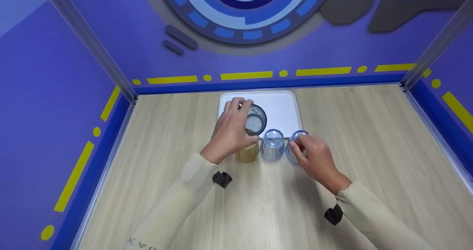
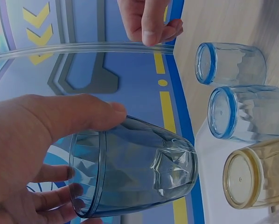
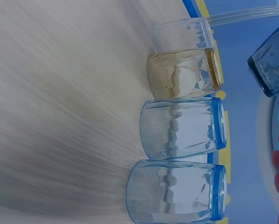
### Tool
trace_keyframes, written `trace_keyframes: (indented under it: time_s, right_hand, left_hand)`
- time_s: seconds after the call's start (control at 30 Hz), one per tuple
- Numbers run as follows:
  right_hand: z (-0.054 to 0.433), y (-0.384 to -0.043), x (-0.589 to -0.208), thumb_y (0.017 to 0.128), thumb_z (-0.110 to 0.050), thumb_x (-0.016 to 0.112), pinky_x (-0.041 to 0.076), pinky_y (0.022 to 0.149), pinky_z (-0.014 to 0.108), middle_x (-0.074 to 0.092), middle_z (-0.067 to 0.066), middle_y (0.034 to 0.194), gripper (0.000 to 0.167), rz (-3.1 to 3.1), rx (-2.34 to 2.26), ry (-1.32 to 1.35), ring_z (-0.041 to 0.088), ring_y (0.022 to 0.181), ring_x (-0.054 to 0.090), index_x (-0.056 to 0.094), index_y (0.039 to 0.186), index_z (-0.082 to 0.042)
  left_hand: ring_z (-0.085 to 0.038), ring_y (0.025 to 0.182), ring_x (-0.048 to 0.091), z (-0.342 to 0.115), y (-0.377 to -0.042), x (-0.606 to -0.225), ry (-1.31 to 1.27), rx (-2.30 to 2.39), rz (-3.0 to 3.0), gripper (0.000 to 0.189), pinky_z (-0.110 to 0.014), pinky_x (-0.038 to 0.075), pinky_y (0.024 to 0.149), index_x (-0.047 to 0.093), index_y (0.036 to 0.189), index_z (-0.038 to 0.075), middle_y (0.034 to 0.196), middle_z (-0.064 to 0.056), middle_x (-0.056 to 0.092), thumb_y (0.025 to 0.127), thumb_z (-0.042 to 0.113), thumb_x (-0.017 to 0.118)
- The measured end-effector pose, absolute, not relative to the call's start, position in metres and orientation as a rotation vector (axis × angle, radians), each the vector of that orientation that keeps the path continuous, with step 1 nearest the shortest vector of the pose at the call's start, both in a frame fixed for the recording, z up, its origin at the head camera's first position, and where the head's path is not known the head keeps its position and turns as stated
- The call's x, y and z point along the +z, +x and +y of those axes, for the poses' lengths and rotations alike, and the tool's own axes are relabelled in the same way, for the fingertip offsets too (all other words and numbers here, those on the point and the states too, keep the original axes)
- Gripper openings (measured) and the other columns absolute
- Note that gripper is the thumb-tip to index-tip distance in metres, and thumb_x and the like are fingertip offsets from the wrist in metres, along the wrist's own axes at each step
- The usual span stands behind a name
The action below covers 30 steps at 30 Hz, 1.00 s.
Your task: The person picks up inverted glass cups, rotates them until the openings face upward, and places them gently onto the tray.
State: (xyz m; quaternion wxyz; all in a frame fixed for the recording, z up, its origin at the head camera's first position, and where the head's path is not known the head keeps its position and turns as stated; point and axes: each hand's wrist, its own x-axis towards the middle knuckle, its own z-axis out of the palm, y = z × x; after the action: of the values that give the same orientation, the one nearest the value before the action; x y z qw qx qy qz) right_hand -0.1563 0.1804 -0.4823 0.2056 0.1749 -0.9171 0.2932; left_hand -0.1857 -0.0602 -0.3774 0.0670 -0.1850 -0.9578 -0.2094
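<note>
My left hand (image 1: 232, 128) grips a dark blue-grey glass (image 2: 139, 163) near its wide rim, thumb on one side and fingers on the other. Mouth up, this glass hangs raised over the white tray (image 1: 284, 107). Beneath the left hand, partly covered, stands an amber glass (image 1: 247, 155). Beside it are a blue glass (image 1: 272, 149) and another blue glass (image 3: 177, 193), all upside down. My right hand (image 1: 316, 154) hovers above the rightmost blue glass, fingers loosely bent and apart from it, holding nothing.
Beyond the amber glass, a clear glass (image 3: 181, 35) ends the row; the left hand hides it in the head view. The tray lies against the back wall (image 1: 244, 63) on the wooden table (image 1: 351, 131). Side walls enclose the table left and right.
</note>
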Motion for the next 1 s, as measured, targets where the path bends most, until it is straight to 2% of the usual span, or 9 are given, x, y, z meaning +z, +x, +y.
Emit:
trace_keyframes:
  time_s: [0.13,0.27,0.37,0.53,0.77,1.0]
  right_hand:
    - [0.181,-0.156,-0.486,0.092,-0.024,0.065,0.045,0.06,0.026,0.056,-0.004,0.073,0.014,-2.577,0.824,0.482,0.013,0.068,0.051,0.06,0.084,-0.014]
    - [0.181,-0.155,-0.49,0.091,-0.02,0.067,0.044,0.058,0.026,0.056,-0.003,0.073,0.013,-2.555,0.813,0.495,0.01,0.067,0.048,0.06,0.083,-0.013]
    - [0.18,-0.156,-0.492,0.089,-0.018,0.069,0.042,0.059,0.026,0.055,-0.002,0.073,0.012,-2.537,0.807,0.499,0.013,0.067,0.049,0.06,0.082,-0.012]
    - [0.179,-0.156,-0.492,0.09,-0.018,0.068,0.044,0.062,0.029,0.058,-0.001,0.077,0.009,-2.542,0.824,0.489,0.018,0.072,0.053,0.062,0.087,-0.012]
    - [0.181,-0.154,-0.494,0.09,-0.018,0.068,0.047,0.067,0.032,0.06,0.0,0.082,0.009,-2.571,0.831,0.458,0.012,0.078,0.053,0.061,0.089,-0.013]
    - [0.182,-0.156,-0.495,0.09,-0.021,0.068,0.047,0.071,0.034,0.061,0.0,0.085,0.01,-2.59,0.842,0.452,0.015,0.08,0.053,0.061,0.092,-0.013]
  left_hand:
    - [-0.023,0.123,0.043,-0.063,-0.188,-0.377,-0.548,-0.608,-2.889,0.086,-0.039,0.05,0.092,0.043,0.14,0.015,0.137,-0.007,0.041,0.068,0.035,0.085]
    - [-0.023,0.123,0.042,-0.066,-0.189,-0.375,-0.538,-0.588,-2.895,0.083,-0.04,0.049,0.093,0.043,0.139,0.015,0.136,-0.007,0.042,0.069,0.034,0.084]
    - [-0.023,0.122,0.043,-0.068,-0.19,-0.374,-0.533,-0.585,-2.894,0.083,-0.041,0.048,0.094,0.044,0.139,0.014,0.135,-0.007,0.043,0.068,0.034,0.084]
    - [-0.023,0.122,0.042,-0.071,-0.194,-0.371,-0.515,-0.6,-2.9,0.084,-0.04,0.047,0.096,0.045,0.139,0.013,0.135,-0.007,0.043,0.068,0.034,0.085]
    - [-0.022,0.123,0.041,-0.073,-0.199,-0.371,-0.484,-0.619,-2.926,0.087,-0.038,0.048,0.094,0.043,0.141,0.014,0.135,-0.006,0.043,0.067,0.033,0.086]
    - [-0.022,0.122,0.042,-0.077,-0.203,-0.372,-0.461,-0.626,-2.929,0.085,-0.039,0.048,0.095,0.044,0.14,0.014,0.134,-0.006,0.043,0.068,0.032,0.086]
